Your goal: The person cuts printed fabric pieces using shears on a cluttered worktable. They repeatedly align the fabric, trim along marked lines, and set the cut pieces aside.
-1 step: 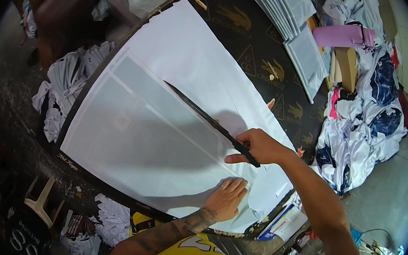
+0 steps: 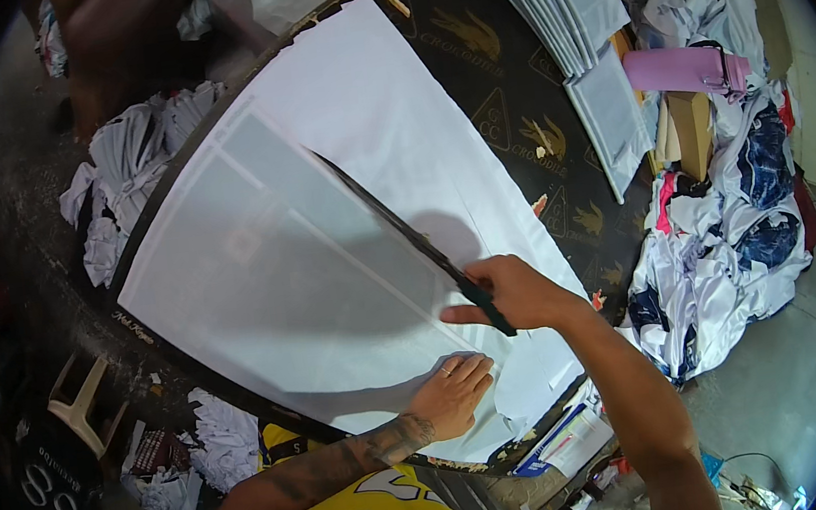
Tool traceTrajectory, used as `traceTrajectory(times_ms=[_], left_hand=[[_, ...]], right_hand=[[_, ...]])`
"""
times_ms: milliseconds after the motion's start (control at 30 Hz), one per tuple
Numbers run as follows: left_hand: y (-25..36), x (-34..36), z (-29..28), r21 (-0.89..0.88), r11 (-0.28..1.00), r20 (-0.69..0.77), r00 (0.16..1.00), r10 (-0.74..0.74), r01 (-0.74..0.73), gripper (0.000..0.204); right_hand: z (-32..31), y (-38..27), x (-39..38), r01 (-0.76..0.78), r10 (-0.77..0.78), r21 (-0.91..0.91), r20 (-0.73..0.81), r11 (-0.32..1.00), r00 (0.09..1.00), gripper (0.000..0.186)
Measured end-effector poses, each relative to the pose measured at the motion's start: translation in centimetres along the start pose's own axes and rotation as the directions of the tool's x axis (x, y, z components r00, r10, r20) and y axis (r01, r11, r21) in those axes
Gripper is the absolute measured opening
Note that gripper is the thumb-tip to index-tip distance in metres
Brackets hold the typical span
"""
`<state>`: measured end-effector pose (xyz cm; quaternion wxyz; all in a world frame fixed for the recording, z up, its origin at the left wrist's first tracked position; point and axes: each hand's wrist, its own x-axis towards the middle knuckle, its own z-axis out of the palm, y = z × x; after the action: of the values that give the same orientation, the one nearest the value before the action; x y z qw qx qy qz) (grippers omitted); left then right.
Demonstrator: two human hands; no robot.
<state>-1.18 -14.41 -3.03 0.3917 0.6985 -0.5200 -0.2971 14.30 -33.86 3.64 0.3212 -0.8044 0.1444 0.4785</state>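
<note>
my right hand (image 2: 513, 291) is closed about the dark handle (image 2: 491, 312) of a long, narrow dark tool (image 2: 416, 240), the thumb extended to the left of the handle. from this grip the tool runs obliquely up and to the left, its tip pointing toward the far side of the work; whether it has one blade or two i cannot tell. my left hand (image 2: 456, 396) grasps nothing: it rests palm down, fingers together, near the lower edge of the white sheet (image 2: 384, 91), to the left of and below the handle.

the sheet is spread over a dark tabletop (image 2: 442, 70) with gold markings. a grey area (image 2: 226, 250) with white bands takes up its left portion, and the tool lies along the right side of this area, plain white beyond it. a shadow falls to the right of the tool.

at the table's upper right is a stack of folded pale pieces (image 2: 551, 12); just beside it are a pink bottle (image 2: 674, 70) and, below the bottle, a cardboard box (image 2: 692, 135). farther down on the right is a heap of white and dark blue cloth (image 2: 706, 266). to the left of the table are crumpled pale cloth (image 2: 141, 160) and a beige plastic stool (image 2: 83, 403).
</note>
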Motion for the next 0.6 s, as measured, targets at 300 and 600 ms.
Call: traceTrajectory(times_ms=[300, 600], left_hand=[[-1.2, 0.0, 0.3, 0.019, 1.000, -0.018, 1.000, 0.020, -0.020, 0.058], [-1.3, 0.5, 1.5, -0.086, 0.995, -0.008, 0.999, 0.045, -0.046, 0.055]], right_hand=[[-2.7, -6.0, 4.2, 0.081, -0.081, 0.030, -0.004, 0.996, 0.997, 0.075], [-3.0, -9.5, 7.1, 0.053, -0.057, -0.051, -0.073, 0.997, 0.996, 0.072]])
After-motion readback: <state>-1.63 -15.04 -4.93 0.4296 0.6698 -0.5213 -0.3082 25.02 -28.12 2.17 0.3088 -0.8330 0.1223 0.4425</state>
